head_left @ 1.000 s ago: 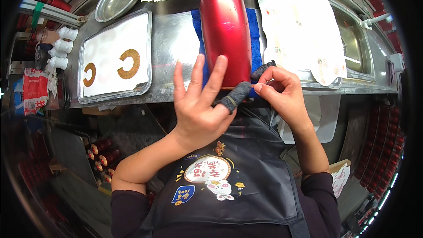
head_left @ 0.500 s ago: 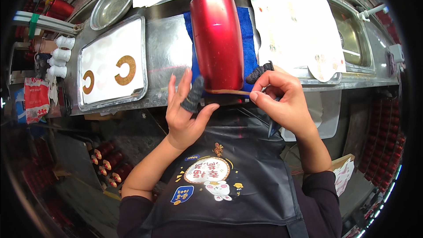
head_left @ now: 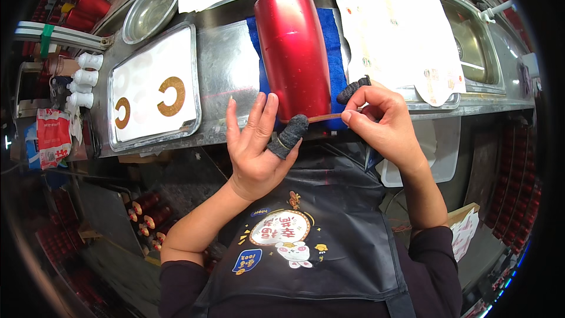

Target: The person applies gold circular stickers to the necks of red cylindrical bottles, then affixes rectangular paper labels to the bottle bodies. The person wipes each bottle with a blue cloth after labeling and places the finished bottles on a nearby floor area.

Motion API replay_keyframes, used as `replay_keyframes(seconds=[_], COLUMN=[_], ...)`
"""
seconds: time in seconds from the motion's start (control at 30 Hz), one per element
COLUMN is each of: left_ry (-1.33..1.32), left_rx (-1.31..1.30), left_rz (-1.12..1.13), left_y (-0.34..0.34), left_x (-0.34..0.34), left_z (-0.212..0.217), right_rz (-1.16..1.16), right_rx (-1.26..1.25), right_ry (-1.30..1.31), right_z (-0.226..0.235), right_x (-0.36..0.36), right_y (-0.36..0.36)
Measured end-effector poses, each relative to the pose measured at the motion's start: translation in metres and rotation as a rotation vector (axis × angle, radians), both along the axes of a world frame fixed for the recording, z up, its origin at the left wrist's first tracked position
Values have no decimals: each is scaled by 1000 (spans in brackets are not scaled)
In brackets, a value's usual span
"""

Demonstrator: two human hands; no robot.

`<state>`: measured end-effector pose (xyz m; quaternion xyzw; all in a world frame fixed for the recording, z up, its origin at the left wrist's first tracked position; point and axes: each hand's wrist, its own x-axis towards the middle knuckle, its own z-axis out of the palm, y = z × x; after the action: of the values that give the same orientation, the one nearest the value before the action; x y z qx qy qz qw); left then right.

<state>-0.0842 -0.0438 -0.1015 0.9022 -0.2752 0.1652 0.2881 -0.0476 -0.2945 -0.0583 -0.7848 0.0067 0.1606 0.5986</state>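
A red metallic bottle [head_left: 294,53] lies on a blue cloth [head_left: 336,47], its neck pointing away from me and its base near the table's front edge. Along the base runs a thin brown strip [head_left: 325,118]. My right hand [head_left: 385,121] pinches the strip's right end between thumb and index finger; a dark knitted cover sits on one of its fingers. My left hand [head_left: 259,147] has its fingers spread, and its index finger, also in a dark knitted cover, rests at the base by the strip's left part. Its fingertip hides where the strip ends.
A metal tray [head_left: 197,82] at left holds a white sheet with two gold C-shaped pieces [head_left: 171,96]. Behind it stands a metal bowl [head_left: 150,12]. White paper [head_left: 400,35] covers the right side beside a sink [head_left: 474,53]. White spools [head_left: 85,78] stand far left.
My left index finger has moved right and down onto the bottle's base by the strip. My right hand still pinches the strip, slightly farther right in view.
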Motion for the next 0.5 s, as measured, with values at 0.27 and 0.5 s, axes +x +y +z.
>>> replay_keyframes(seconds=[0.27, 0.5], left_ry=[-122, 35], left_rx=[122, -248], left_rz=[25, 121], left_y=[-29, -25], left_x=[15, 26], left_z=[21, 2], right_rz=[5, 61], right_rx=[40, -40], right_ry=[50, 28], right_z=[-9, -7], right_x=[1, 3], right_y=[5, 5])
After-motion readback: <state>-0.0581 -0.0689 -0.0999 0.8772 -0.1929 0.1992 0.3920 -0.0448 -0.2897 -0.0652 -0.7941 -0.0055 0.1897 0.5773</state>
